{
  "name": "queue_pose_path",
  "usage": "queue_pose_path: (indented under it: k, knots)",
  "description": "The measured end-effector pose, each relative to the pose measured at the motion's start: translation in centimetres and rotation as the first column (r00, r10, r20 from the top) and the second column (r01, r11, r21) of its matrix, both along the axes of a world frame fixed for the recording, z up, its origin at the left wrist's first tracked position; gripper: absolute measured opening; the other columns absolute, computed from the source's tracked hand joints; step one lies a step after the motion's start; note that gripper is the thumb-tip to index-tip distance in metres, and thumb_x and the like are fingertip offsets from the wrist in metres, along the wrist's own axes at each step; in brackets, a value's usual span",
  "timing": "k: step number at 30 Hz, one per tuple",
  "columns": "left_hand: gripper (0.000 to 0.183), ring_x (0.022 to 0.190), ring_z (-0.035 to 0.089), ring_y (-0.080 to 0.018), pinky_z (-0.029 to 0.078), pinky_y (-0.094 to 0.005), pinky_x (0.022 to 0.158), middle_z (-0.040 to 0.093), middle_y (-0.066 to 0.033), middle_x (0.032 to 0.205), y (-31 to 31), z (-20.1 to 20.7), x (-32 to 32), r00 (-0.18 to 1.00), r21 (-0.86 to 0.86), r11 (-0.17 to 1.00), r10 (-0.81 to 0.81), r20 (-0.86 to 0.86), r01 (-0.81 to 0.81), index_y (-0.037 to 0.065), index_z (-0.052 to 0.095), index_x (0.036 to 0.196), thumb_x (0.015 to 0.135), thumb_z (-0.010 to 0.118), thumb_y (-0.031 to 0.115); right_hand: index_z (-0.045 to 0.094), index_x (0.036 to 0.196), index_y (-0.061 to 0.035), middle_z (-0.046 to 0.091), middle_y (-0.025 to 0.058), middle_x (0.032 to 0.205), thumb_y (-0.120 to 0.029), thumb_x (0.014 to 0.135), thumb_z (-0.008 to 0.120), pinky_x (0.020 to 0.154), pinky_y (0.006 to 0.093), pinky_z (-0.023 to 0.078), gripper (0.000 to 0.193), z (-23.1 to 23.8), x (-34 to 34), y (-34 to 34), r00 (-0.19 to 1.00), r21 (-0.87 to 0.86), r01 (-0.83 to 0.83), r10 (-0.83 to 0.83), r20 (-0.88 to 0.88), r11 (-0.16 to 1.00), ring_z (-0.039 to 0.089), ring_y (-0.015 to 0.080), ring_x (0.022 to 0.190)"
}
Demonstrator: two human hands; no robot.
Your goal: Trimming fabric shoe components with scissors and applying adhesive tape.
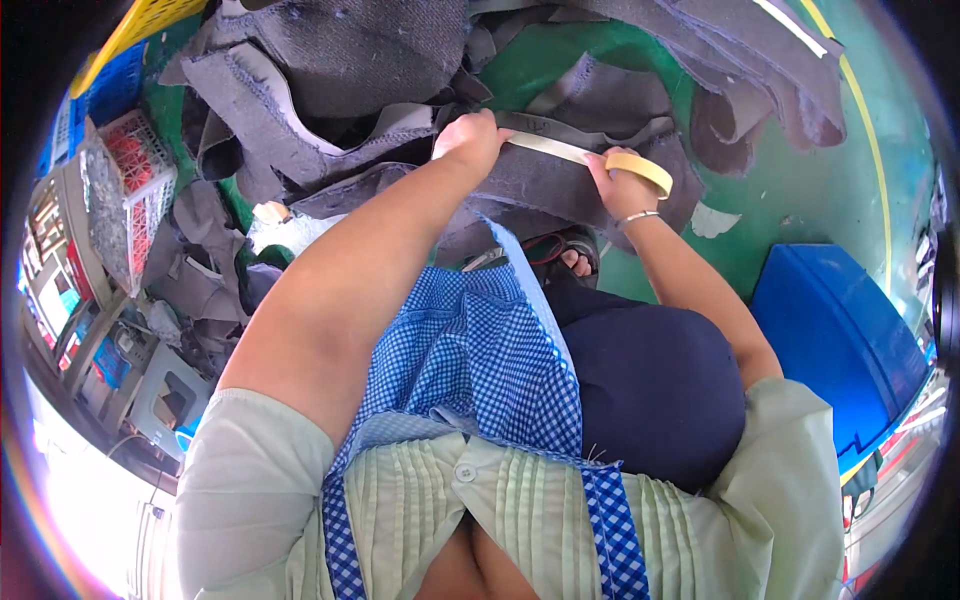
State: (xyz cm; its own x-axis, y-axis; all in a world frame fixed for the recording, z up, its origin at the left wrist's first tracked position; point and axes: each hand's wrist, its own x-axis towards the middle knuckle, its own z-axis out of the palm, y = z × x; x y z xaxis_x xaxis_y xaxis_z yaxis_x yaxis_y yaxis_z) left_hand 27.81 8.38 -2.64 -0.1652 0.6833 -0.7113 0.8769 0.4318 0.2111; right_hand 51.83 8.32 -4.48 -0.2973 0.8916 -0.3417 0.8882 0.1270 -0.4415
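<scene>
A strip of pale masking tape (548, 146) is stretched between my two hands, above dark grey fabric pieces (520, 190). My left hand (468, 140) is closed at the strip's left end, beside a folded fabric edge; its fingertips are partly hidden. In my right hand (622, 190) is the yellowish roll of tape (648, 170), gripped with the strip running out from it to the left. Under and around both hands lie overlapping fabric pieces with frayed edges. I cannot tell whether the strip touches the fabric.
On the right stands a blue box (835, 340). A white crate with red contents (140, 190) and a yellow crate (130, 35) are at the left. More fabric (760, 90) lies far right on the green floor (790, 200). My sandalled foot (570, 258) is below the hands.
</scene>
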Motion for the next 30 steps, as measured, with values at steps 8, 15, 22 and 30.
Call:
queue_pose_path:
  k: [8, 15, 22, 30]
  knots:
    - [0.064, 0.13, 0.037, -0.0254, 0.034, -0.0447, 0.104, 0.038, -0.0107, 0.14, -4.4, 1.6, 1.0, 0.786, 0.438, 0.783, -0.573, 0.231, 0.442, 0.006, 0.04, 0.133, 0.077, 0.065, 0.025, 0.059, 0.076, -0.009, 0.061, 0.0089, 0.084, -0.038, 0.079, 0.064, 0.069, 0.0428, 0.047, 0.029, -1.1, -0.9, -0.1, 0.974, 0.135, -0.125, 0.096, 0.204, 0.983, 0.06, 0.03, 0.08]
    - [0.077, 0.142, 0.017, -0.0208, 0.019, -0.0431, 0.114, 0.018, -0.0055, 0.154, -6.0, 1.0, 1.0, 0.743, 0.335, 0.774, -0.622, 0.248, 0.537, 0.01, 0.026, 0.145, 0.078, 0.063, 0.019, 0.061, 0.081, -0.0093, 0.062, 0.0093, 0.073, -0.04, 0.077, 0.071, 0.065, 0.039, 0.044, 0.032, 1.6, 2.9, 8.0, 0.878, -0.637, -0.446, 0.446, -0.174, 0.629, 0.059, 0.0272, 0.071]
    - [0.028, 0.092, 0.061, -0.037, 0.049, -0.042, 0.082, 0.064, -0.0196, 0.1, 0.7, 8.7, -0.1, 0.796, 0.467, 0.881, -0.232, 0.559, -0.071, 0.006, 0.06, 0.108, 0.082, 0.056, 0.013, 0.056, 0.089, -0.0073, 0.061, 0.0092, 0.1, -0.02, 0.056, 0.08, 0.083, 0.0368, 0.046, 0.042, 10.3, 1.6, 5.0, 0.898, 0.324, -0.39, 0.434, -0.075, 0.862, 0.058, 0.028, 0.093]
    - [0.047, 0.11, 0.052, -0.0334, 0.042, -0.0436, 0.092, 0.052, -0.0155, 0.122, -2.8, 8.5, 0.8, 0.908, 0.825, 0.564, -0.362, 0.211, 0.033, 0.005, 0.052, 0.115, 0.071, 0.069, 0.013, 0.057, 0.08, -0.0073, 0.068, 0.0061, 0.096, 0.0, 0.061, 0.066, 0.076, 0.034, 0.05, 0.023, 26.2, 7.8, 14.8, 0.846, 0.818, -0.527, 0.048, 0.531, 0.231, 0.065, 0.0231, 0.083]
